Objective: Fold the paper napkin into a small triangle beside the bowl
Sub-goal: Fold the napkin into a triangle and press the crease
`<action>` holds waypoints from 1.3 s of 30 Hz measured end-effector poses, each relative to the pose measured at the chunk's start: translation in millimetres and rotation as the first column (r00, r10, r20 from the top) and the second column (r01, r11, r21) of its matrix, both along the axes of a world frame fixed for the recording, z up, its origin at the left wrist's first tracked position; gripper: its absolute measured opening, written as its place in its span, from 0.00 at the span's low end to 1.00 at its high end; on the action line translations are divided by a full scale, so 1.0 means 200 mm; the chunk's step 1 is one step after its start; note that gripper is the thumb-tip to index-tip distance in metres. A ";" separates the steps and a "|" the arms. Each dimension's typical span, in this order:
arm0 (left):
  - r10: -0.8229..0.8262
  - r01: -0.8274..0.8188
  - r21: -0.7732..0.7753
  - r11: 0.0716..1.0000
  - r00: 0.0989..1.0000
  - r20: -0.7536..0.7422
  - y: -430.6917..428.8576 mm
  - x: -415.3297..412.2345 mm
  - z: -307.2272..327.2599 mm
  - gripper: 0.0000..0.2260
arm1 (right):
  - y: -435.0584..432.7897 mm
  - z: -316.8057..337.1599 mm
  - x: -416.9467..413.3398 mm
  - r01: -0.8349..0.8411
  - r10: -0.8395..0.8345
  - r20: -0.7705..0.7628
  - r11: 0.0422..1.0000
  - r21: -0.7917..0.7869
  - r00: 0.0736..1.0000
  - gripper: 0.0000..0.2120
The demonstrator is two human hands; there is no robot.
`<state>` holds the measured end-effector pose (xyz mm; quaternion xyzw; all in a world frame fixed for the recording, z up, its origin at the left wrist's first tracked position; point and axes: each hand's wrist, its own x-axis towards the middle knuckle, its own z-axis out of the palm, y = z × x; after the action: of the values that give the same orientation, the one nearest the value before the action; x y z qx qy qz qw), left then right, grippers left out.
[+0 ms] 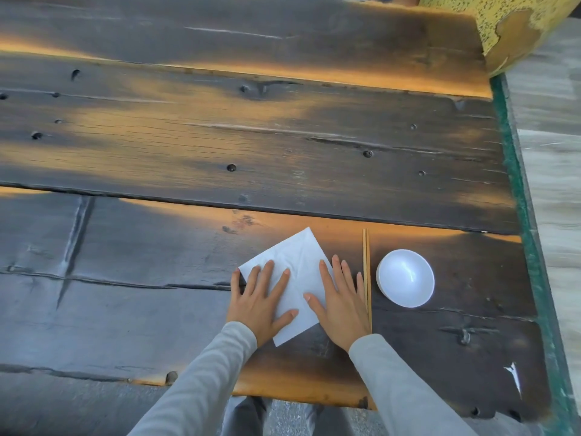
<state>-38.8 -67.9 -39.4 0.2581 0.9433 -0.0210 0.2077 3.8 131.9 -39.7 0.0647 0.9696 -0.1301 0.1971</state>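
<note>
A white paper napkin (298,262) lies flat on the dark wooden table, turned like a diamond, with a crease running down its middle. My left hand (261,300) presses flat on its left half, fingers spread. My right hand (341,303) presses flat on its right half, fingers spread, the outer fingers resting on the wood. A small white bowl (405,278) stands empty to the right, apart from the napkin. Neither hand grips anything.
A pair of wooden chopsticks (366,265) lies between my right hand and the bowl, pointing away from me. The table's green right edge (522,215) is close behind the bowl. A yellow flaking pillar (503,29) stands at the far right corner.
</note>
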 end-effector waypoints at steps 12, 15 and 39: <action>0.392 -0.365 0.313 0.877 0.920 -0.024 0.02 -0.27 0.02 0.22 | 0.06 0.00 -0.18 0.316 -0.342 -0.103 0.925 -0.211 0.934 0.26; 0.385 -0.376 0.276 0.885 0.923 0.023 0.01 -0.32 0.01 0.24 | 0.07 0.00 -0.20 0.343 -0.370 -0.094 0.912 -0.225 0.924 0.25; -0.011 0.071 0.615 0.785 0.995 -0.102 -0.17 0.08 -0.09 0.09 | 0.04 -0.04 0.18 -0.070 0.026 -0.134 0.940 -0.335 0.991 0.03</action>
<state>-23.1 -101.2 -58.4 0.3310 0.9010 0.2722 0.0673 40.0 139.3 -48.0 -0.0024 0.9445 -0.2940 0.1462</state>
